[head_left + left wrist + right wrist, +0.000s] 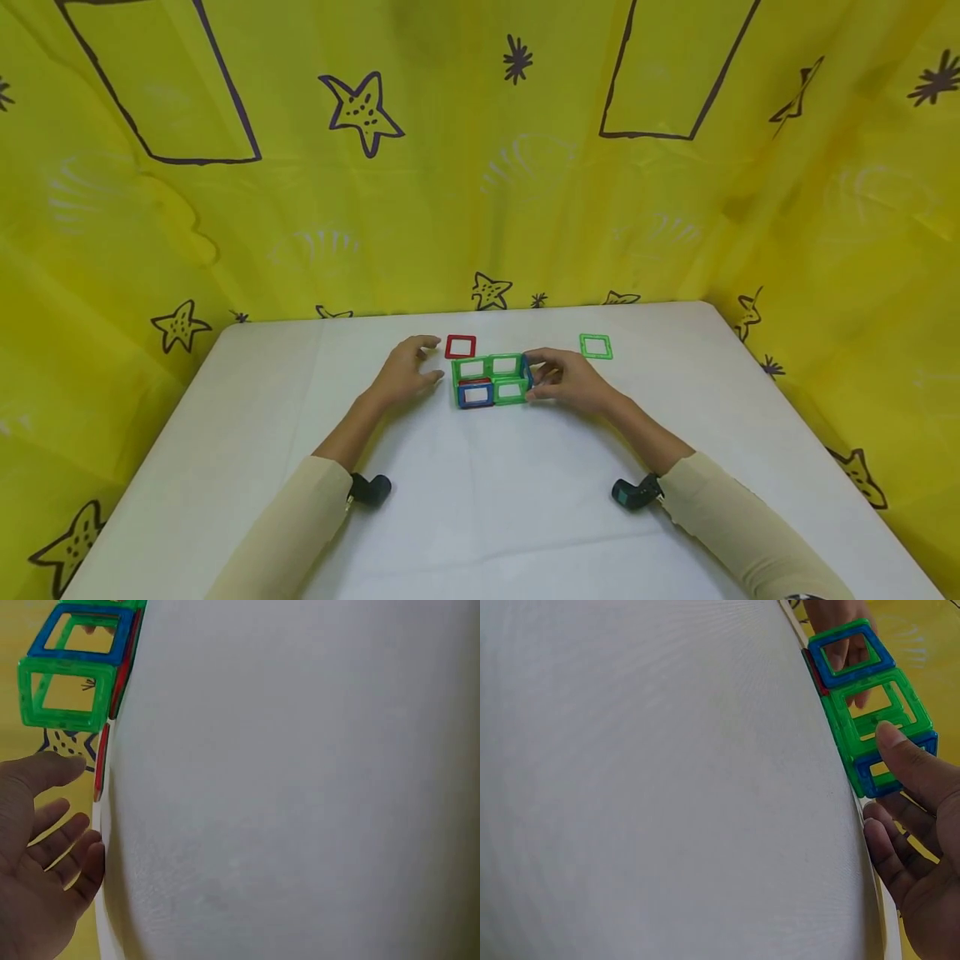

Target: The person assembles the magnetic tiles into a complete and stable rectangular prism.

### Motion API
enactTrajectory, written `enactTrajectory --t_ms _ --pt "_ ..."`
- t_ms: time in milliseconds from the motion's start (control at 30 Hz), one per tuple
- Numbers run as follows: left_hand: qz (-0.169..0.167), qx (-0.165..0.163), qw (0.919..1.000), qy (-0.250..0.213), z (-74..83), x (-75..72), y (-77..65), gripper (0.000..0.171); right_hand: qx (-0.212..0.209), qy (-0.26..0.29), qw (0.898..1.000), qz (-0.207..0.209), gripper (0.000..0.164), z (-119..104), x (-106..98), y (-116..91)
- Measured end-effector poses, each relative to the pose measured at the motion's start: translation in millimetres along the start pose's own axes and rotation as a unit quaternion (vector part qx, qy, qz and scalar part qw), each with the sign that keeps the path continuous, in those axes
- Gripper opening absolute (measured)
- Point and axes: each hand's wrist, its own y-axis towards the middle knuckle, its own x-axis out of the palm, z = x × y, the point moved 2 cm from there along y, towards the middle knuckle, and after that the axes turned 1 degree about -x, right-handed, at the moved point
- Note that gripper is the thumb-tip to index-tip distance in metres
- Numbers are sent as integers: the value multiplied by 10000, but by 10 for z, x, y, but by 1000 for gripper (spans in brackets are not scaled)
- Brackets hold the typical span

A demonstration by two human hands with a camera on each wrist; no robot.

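Observation:
A low open box of square magnetic tiles stands on the white table, mostly green. A blue tile forms the front left, with red at its edge, and another blue tile stands at the right end. My right hand pinches that end tile, its thumb on the near side and fingers around the far side. To the box's left, my left hand is held apart from it, thumb and fingers spread, holding nothing. In the left wrist view, this hand faces the box's green end tile.
Behind the box a loose red square tile lies flat, near the left fingertips. A loose green square tile lies farther right, beyond the right hand. A yellow patterned curtain closes off the table's back and sides.

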Motion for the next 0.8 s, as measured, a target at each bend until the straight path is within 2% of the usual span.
enactTrajectory --t_ms 267,533,800 --pt "-328 -227 9978 535 -59 63 229 68 49 -1 10000 8 65 -12 4 -19" --pt "-400 -195 9943 973 -52 94 436 67 46 -10 10000 18 65 -34 -5 -26" --pt "-515 -329 9871 1478 -46 134 521 60 62 -25 10000 -19 65 -29 -8 -25"
